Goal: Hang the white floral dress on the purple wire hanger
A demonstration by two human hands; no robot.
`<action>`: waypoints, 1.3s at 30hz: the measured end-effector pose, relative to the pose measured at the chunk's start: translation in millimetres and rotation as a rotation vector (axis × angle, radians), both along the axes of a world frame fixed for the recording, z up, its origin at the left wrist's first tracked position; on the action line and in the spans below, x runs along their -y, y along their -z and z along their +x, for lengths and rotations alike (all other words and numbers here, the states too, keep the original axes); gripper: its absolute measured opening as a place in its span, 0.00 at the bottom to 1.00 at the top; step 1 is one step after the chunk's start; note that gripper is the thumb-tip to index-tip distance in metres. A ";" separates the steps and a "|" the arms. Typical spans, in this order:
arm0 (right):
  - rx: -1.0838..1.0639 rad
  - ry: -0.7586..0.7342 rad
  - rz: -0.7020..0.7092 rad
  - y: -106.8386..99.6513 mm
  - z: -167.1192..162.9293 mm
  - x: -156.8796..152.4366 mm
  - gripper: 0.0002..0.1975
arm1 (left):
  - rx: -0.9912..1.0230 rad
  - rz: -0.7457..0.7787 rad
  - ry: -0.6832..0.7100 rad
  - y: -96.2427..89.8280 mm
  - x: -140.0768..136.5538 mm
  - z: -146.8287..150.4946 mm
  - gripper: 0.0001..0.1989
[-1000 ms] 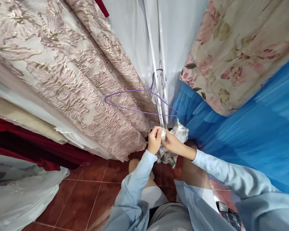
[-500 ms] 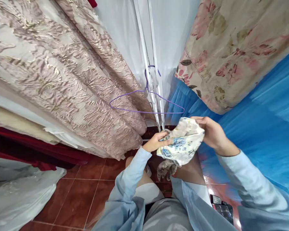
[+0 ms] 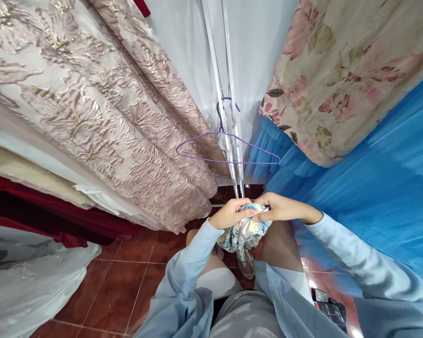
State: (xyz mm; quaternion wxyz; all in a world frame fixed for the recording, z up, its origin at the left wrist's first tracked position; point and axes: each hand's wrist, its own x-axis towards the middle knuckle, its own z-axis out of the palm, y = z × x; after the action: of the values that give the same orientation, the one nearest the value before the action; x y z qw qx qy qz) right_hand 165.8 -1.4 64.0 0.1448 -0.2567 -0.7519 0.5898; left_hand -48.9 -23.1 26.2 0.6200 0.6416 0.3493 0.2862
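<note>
Grip on the cloth: the soft, white-based floral fabric with blue and yellow print (image 3: pixel 245 237) is grasped by both hands, its bunched upper edge pinched by the left hand (image 3: pixel 229 213) and the right hand (image 3: pixel 281 207); it is probably held from two sides so that the loose folds are kept gathered.
Cloth's place: the bunch is held just ahead of the person's knees, a narrow end hanging between them; whether the floor is touched cannot be told.
Purple hanger: the thin, triangular purple hanger (image 3: pixel 220 130) is seen beyond the hands, apart from them, its hook at the paired white upright poles (image 3: pixel 214 56); it is likely carried there, though the exact catch cannot be made out.
Hanging fabrics: the pink-and-gold textured brocade (image 3: pixel 127 108) is draped on the left, the sheer bright-blue gathered tulle (image 3: pixel 373 188) on the right, presumably hung to keep their lengths smooth.
</note>
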 end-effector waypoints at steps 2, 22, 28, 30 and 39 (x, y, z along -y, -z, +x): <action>-0.055 0.030 -0.080 -7.8 11.8 -3.7 0.19 | 0.003 -0.074 0.052 5.9 -4.3 -10.8 0.25; -0.228 0.863 0.609 -28.5 70.2 -107.1 0.08 | -0.038 0.158 -0.206 -36.6 -2.7 -23.7 0.17; -0.228 0.580 0.158 -28.9 15.4 -144.5 0.17 | -0.021 0.140 -0.297 -49.1 -0.2 -45.0 0.15; -0.194 0.514 0.032 -26.8 8.6 -141.3 0.19 | -0.139 0.208 -0.306 -43.4 -5.6 -71.0 0.11; -0.175 0.434 -0.069 -23.3 19.1 -124.8 0.21 | -0.876 0.676 -0.377 -22.9 -87.6 -186.9 0.06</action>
State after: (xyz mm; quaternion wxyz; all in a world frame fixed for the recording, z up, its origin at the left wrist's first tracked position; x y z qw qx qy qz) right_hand 184.9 123.4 87.3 0.3241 -0.3647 -0.6431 0.5902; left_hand -235.8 64.4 49.1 0.1173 0.7891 0.5704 0.1952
